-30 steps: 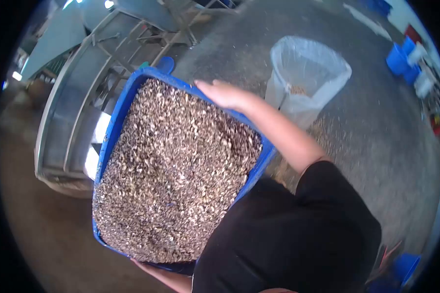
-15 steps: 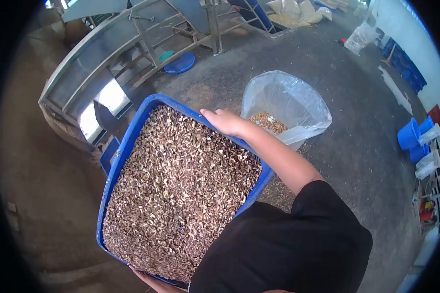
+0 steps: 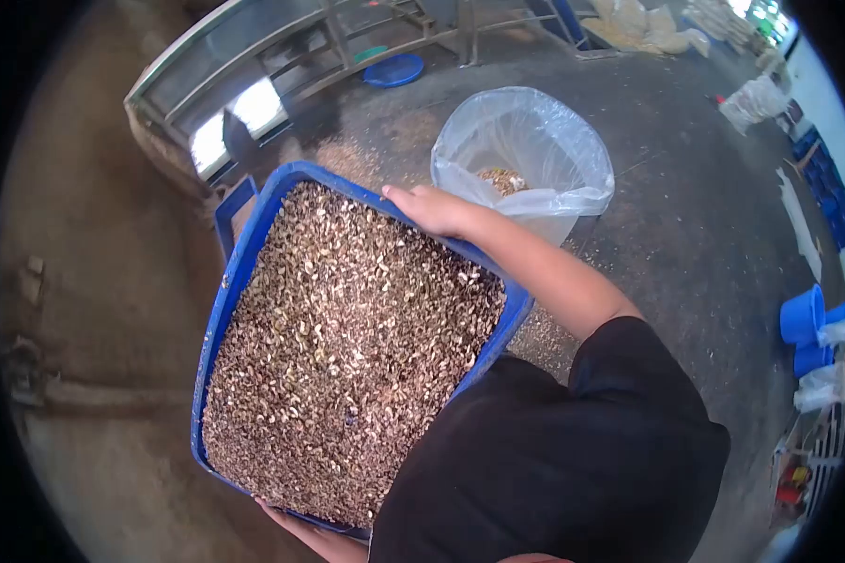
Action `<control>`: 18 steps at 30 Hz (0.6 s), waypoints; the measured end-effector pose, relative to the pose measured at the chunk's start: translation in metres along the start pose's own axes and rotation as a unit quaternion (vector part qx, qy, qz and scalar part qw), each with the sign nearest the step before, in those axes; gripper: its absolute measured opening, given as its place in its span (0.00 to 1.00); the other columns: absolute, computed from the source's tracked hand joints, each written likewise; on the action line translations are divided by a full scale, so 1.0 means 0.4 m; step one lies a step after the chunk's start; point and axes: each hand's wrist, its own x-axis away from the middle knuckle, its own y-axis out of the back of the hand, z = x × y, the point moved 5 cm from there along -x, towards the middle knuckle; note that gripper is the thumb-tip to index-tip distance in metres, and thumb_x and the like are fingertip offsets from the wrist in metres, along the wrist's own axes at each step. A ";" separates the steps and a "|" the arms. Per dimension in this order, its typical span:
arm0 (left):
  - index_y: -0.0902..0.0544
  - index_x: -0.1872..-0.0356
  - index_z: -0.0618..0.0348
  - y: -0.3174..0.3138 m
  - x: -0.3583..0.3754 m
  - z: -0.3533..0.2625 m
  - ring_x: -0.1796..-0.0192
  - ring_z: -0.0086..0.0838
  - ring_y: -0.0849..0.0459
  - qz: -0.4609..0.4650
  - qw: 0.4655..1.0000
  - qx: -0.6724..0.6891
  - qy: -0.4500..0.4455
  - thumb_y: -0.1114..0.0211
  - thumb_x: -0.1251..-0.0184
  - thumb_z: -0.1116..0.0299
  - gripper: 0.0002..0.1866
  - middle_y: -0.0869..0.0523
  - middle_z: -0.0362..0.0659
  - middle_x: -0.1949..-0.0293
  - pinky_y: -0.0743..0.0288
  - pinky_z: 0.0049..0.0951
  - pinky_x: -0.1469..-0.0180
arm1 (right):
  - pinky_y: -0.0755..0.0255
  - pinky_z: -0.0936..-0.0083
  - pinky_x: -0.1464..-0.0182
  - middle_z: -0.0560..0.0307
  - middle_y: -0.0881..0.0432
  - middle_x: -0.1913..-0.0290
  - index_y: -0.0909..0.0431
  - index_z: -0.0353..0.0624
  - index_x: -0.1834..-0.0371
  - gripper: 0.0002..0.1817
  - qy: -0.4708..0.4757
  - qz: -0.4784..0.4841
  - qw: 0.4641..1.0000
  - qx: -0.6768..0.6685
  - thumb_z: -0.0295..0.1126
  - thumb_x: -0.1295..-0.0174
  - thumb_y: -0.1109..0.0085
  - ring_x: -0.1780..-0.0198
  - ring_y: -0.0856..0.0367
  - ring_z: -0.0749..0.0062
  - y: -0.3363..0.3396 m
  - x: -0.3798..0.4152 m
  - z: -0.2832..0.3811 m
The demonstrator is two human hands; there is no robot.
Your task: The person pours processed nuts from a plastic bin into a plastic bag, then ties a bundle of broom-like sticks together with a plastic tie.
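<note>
We hold a wide blue tray (image 3: 208, 347) that fills the left-centre of the frame, heaped with small, curled brown and cream pieces (image 3: 347, 347). Our right hand (image 3: 425, 208) grasps the tray's upper rim, its thumb side toward the left. Our left hand (image 3: 314, 537), at the bottom of the frame, touches the tray's lower edge from beneath; its fingers are mostly hidden, so we cannot tell how tightly they close. Our black shirt (image 3: 554, 450) fills the lower right.

Above our right forearm, in the upper centre, an open clear plastic bag (image 3: 554, 150) stands on the dark floor (image 3: 685, 235), with some brownish bits inside. A round blue object (image 3: 393, 70) lies beside a metal frame (image 3: 343, 47) at the upper left. Blue buckets (image 3: 803, 316) sit at the right edge.
</note>
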 end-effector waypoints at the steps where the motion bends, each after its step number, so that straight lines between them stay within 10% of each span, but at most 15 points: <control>1: 0.39 0.26 0.60 0.001 0.003 -0.004 0.29 0.45 0.33 0.003 1.000 0.004 0.000 0.52 0.28 0.43 0.38 0.34 0.50 0.28 0.37 0.49 0.29 | 0.32 0.57 0.37 0.20 0.22 0.47 0.23 0.19 0.50 0.49 -0.005 -0.004 1.000 0.003 0.67 0.33 0.69 0.42 0.21 0.36 0.004 -0.004 -0.006; 9: 0.40 0.26 0.59 0.008 0.037 -0.055 0.28 0.46 0.37 -0.072 0.995 -0.073 0.002 0.53 0.27 0.42 0.38 0.37 0.49 0.26 0.41 0.49 0.27 | 0.33 0.59 0.42 0.37 0.17 0.52 0.19 0.36 0.50 0.40 -0.022 0.026 0.999 0.042 0.64 0.30 0.68 0.50 0.20 0.53 -0.006 -0.019 -0.010; 18: 0.38 0.26 0.55 -0.004 0.072 -0.052 0.28 0.44 0.36 0.001 0.999 -0.038 -0.030 0.50 0.28 0.43 0.36 0.36 0.47 0.27 0.41 0.47 0.27 | 0.32 0.56 0.41 0.31 0.21 0.45 0.25 0.29 0.42 0.44 0.013 0.019 1.000 0.008 0.65 0.31 0.69 0.44 0.21 0.47 0.010 0.033 0.048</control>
